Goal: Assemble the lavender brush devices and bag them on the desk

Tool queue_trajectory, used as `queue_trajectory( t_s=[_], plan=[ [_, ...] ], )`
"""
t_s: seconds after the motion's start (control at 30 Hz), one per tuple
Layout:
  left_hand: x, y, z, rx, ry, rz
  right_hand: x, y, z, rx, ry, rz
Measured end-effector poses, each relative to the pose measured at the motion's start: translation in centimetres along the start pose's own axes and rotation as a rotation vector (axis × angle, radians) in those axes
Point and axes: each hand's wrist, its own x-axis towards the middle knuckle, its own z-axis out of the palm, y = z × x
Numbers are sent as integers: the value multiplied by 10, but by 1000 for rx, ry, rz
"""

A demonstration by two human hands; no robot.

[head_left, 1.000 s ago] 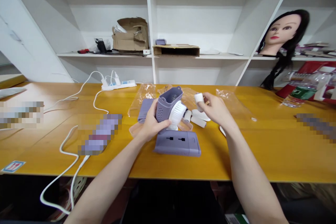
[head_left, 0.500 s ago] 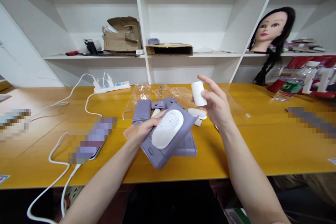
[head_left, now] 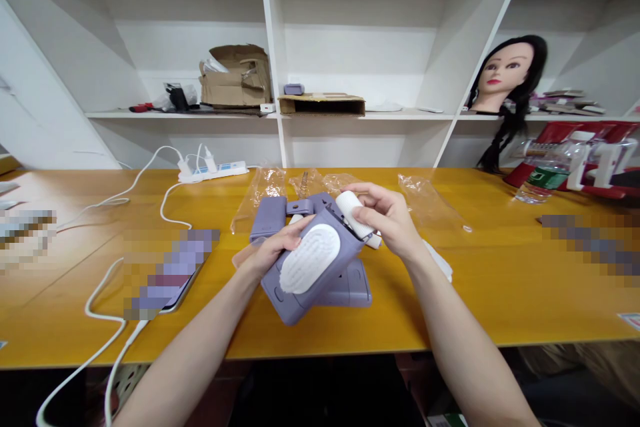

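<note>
My left hand grips a lavender plastic holder, tilted, with a white oval bristled brush head facing up in it. My right hand pinches a white ribbed cylinder between thumb and fingers, and its lower end meets the top corner of the holder. Beneath the holder lies a lavender case, partly hidden. Further lavender pieces lie just beyond my left hand.
Clear plastic bags lie on the yellow wooden table. A white power strip trails white cables to the left. A blurred object lies left of my hands. A water bottle stands at right, below white shelves.
My right hand has come down and left, bringing the white cylinder from the air to the holder's top corner. The holder has stayed in my left hand, and the view has shifted slightly.
</note>
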Motion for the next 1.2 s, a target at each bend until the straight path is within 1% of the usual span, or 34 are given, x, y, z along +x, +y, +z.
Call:
queue_trajectory(
  t_s=[0.1,0.17,0.33,0.47,0.57,0.63,0.8,0.93,1.07,1.2],
  plan=[
    [0,0,1,19,-8,1,0,3,2,35,33,-13],
    [1,0,1,42,-14,11,0,4,4,49,31,-18],
    [4,0,-3,98,-22,35,1,7,3,49,4,-32],
    [6,1,-5,158,-78,32,0,9,3,-8,-56,-65],
    [5,1,-4,171,-102,21,-2,11,4,-86,-125,-128],
    [3,0,-3,149,-98,22,-4,13,4,-146,-142,-193],
    [-1,0,2,59,-85,7,-7,16,4,-244,-89,-373],
    [-5,5,8,64,-105,-9,-9,13,3,-285,-52,-499],
    [-8,10,10,87,-134,46,-12,11,2,-328,-37,-520],
    [-8,9,8,98,-103,41,-12,14,3,-345,-25,-545]
  ],
)
